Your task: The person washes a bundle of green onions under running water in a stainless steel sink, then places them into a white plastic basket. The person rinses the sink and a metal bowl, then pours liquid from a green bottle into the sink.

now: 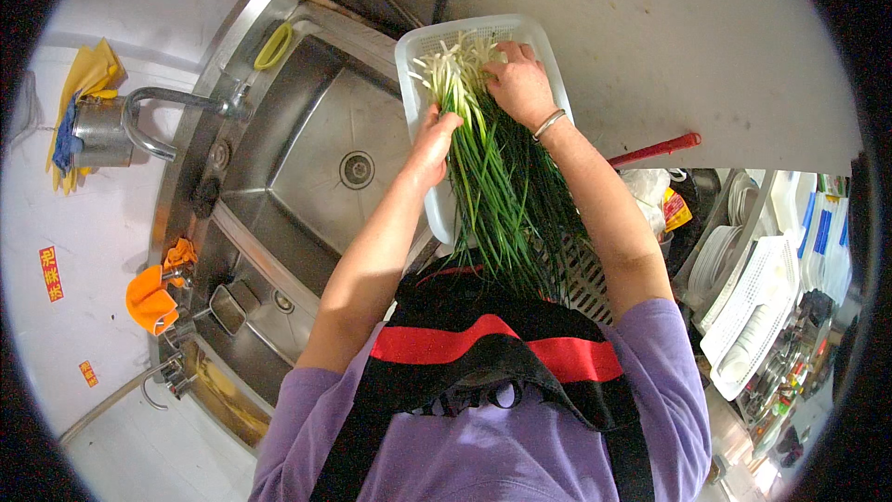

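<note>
My left hand (433, 143) is closed around a bunch of long green chives (491, 195) with pale stem ends. The stem ends point away from me, and the dark leaves hang over the near side of a white plastic basket (412, 104) toward my apron (446, 345). My right hand (524, 84), with a metal bangle (549, 123) at the wrist, is over more stems at the basket's far right. Its fingers are bent down among the pale ends; their tips are partly hidden, so whether they grip stems is unclear.
On the left is a steel sink (327, 132) with a curved faucet (150, 118); a smaller basin (279, 335) is nearer me. Yellow gloves (87, 77) hang on the wall. To the right are a red handle (655, 150), stacked plates (714, 258) and a white perforated tray (756, 300).
</note>
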Tool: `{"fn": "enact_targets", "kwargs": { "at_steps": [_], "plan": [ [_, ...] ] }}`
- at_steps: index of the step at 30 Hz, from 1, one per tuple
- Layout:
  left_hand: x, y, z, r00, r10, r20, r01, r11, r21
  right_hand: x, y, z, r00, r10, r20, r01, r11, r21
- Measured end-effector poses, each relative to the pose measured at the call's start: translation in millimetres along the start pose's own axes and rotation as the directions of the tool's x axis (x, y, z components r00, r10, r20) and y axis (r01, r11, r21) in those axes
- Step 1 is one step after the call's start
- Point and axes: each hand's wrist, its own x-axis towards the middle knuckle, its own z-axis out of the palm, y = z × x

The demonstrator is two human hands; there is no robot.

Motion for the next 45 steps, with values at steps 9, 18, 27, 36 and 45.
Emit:
{"fn": "enact_targets", "kwargs": {
  "at_steps": [9, 18, 27, 36, 45],
  "plan": [
    [1, 0, 0, 1.000, 0.010, 0.019, -0.011, 0.999, 0.053, 22, 17, 9, 0.969, 0.060, -0.241, 0.013, 0.957, 0.289],
    [-39, 42, 3, 0.961, 0.273, -0.038, -0.124, 0.550, 0.826, -16, 79, -96, 0.938, 0.307, 0.163, -0.347, 0.800, 0.489],
    [-26, 26, -55, 0.958, -0.198, -0.210, 0.260, 0.906, 0.335, -72, 78, -47, 0.636, 0.314, 0.705, -0.745, 0.485, 0.457],
    [-8, 13, -68, 0.993, -0.070, -0.096, 0.081, 0.990, 0.119, -68, 59, -51, 0.810, 0.181, 0.557, -0.551, 0.556, 0.622],
    [-79, 66, -58, 0.929, 0.190, -0.318, -0.197, 0.980, 0.011, -21, -58, -123, 0.948, -0.114, -0.298, 0.188, 0.954, 0.234]
  ]
}}
